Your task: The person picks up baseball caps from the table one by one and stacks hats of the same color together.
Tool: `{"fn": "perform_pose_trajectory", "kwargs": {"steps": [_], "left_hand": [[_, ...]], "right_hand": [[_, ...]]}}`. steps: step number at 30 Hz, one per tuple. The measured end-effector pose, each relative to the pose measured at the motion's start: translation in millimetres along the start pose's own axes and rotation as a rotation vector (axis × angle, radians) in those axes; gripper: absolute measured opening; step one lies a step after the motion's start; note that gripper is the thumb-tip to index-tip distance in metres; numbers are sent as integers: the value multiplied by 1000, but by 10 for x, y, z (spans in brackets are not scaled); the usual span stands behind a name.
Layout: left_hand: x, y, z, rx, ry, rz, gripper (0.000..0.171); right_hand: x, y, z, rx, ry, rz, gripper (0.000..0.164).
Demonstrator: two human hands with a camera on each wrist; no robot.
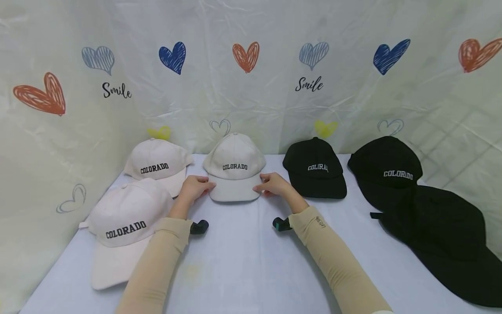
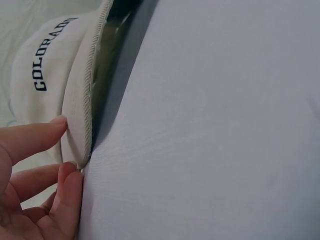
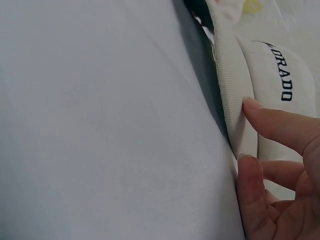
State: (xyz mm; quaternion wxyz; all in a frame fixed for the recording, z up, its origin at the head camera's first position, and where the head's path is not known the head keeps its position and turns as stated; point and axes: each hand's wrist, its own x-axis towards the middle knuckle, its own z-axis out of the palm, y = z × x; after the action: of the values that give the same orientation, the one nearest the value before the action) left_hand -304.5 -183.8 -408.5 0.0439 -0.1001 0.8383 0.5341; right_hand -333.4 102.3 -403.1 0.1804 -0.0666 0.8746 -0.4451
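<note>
A cream baseball cap (image 1: pixel 234 157) lettered COLORADO sits at the back middle of the table, its brim toward me. My left hand (image 1: pixel 195 188) pinches the left edge of its brim, and my right hand (image 1: pixel 274 185) pinches the right edge. In the left wrist view the thumb (image 2: pixel 42 135) lies on top of the brim (image 2: pixel 79 115), with the other fingers curled at its corner. The right wrist view shows the same grip mirrored: thumb (image 3: pixel 280 122) on the brim, fingertips (image 3: pixel 250 175) at the corner.
Two pale pink COLORADO caps, one behind (image 1: pixel 157 159) and one in front (image 1: pixel 131 213), overlap at the left. Right of the cream cap lie a black cap (image 1: pixel 315 168), another black cap (image 1: pixel 386 165) and a large black cap (image 1: pixel 451 226). A heart-printed curtain (image 1: pixel 266 96) hangs behind the white-covered table (image 1: pixel 235 261).
</note>
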Motion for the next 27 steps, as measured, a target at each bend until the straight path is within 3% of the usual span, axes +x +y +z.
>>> {"fn": "perform_pose_trajectory", "kwargs": {"steps": [8,17,27], "left_hand": [[-33,20,-34,-14,-2,7,52],[-45,32,-25,25,15,12,53],[-83,41,-39,-56,15,-8,55]], "right_hand": [[-11,-10,28,52,13,-9,75],[-66,6,-6,215,53,38,70],[-35,46,8,357,80,27,65]]}}
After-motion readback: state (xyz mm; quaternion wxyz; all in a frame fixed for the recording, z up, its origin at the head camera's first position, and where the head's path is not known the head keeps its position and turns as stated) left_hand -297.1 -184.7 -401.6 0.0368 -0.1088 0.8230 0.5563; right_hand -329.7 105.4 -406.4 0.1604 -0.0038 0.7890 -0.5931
